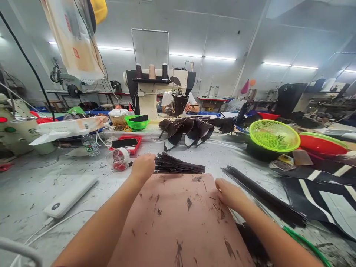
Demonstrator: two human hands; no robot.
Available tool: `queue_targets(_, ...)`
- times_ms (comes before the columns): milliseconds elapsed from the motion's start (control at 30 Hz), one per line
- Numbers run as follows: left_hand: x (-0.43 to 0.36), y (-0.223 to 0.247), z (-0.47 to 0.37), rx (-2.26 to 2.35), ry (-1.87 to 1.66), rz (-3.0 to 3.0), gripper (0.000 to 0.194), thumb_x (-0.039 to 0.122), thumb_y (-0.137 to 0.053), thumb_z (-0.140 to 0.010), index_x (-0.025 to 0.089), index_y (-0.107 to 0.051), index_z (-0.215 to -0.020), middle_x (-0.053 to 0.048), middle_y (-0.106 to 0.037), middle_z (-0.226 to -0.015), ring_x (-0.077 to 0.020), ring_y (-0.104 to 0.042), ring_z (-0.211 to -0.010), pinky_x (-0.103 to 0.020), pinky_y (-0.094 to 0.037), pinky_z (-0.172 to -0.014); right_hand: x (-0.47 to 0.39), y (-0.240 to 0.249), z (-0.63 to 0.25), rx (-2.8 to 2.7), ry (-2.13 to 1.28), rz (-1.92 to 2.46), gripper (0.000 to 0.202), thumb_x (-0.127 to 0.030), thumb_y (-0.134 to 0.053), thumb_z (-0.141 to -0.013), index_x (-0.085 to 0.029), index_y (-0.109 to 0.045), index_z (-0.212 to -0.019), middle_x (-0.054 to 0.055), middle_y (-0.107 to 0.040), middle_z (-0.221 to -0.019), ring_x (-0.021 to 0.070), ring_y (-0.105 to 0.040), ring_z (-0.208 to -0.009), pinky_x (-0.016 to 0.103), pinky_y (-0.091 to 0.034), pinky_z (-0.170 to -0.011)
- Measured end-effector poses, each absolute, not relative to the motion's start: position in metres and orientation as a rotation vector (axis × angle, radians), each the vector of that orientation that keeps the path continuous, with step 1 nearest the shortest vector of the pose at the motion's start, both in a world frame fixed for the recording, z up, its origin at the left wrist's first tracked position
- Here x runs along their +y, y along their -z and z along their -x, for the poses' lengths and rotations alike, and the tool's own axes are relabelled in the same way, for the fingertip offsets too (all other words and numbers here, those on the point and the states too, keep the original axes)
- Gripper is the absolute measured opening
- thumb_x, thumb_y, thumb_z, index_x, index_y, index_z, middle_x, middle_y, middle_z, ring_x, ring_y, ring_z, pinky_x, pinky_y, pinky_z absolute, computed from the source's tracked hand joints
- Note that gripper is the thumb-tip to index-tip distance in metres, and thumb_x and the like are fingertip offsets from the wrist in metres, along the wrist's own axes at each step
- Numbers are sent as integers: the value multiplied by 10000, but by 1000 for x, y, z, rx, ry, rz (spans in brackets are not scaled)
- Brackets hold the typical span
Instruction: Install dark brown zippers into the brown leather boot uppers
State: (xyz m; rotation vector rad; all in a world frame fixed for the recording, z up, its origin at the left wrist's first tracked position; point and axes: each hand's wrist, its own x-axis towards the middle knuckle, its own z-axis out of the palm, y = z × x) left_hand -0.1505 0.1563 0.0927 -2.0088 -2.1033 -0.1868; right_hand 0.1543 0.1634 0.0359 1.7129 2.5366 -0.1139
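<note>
A: Where are the dark strips (pixel 183 163) to be found?
B: They are bunched near the middle of the frame, just beyond the far edge of the pink board (pixel 178 218), their left ends fanned out.

A: How are the hands placed?
B: They are set well apart. The left hand (pixel 143 167) is bent in at the bundle's left end; whether a strip is gripped cannot be told, as the fingertips are turned away. The right hand (pixel 228 191) is curled at the board's upper right corner; whether anything is pinched there cannot be told either.

A: How is the strip handling best done?
B: Strips are probably best taken by one end and drawn off singly, since such thin pieces could easily be dragged along together. The board is best kept flat and steady by its edge.

A: What should be watched around it?
B: At centre left, the roll of clear tape (pixel 121 159) is near the left wrist and could be knocked. At centre right, the long dark strips (pixel 264 196) should be kept from mixing with the bundle. Above, the brown leather pieces (pixel 186 128) are heaped before the sewing machine (pixel 150 92), where a co-worker's hand (pixel 191 107) can be seen.
</note>
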Motion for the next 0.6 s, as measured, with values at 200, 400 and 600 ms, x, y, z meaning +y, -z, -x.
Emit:
queue_targets(200, 68, -75, 107, -1349, 334, 2296, 292, 60, -356, -786, 121, -600, -935, -104, -625, -870, -203, -569, -788, -319, -450, -685, 145, -28, -163, 2673, -21, -1689, 259, -11, -376, -692, -154, -540, -833, 113, -574, -942, 234, -527, -845, 294, -352, -628)
queue_targets(400, -19, -14, 80, -1072, 279, 2529, 311, 30, -376, -743, 85, -579, -972, -124, -638, -831, -201, -579, -697, -304, -479, -554, 90, -25, -153, 3416, -33, -1645, 273, -22, -372, -710, -157, -564, -850, 88, -617, -874, 196, -541, -856, 298, -425, -757)
queue_targets(600, -35, -14, 80, -1471, 527, 2505, 271, 115, -375, -811, 126, -560, -1009, -107, -608, -978, -178, -574, -838, -292, -494, -711, 12, 0, -110, 3530, 156, -954, 357, -67, -435, -737, -139, -571, -1059, 88, -628, -1060, 218, -543, -932, 361, -439, -812)
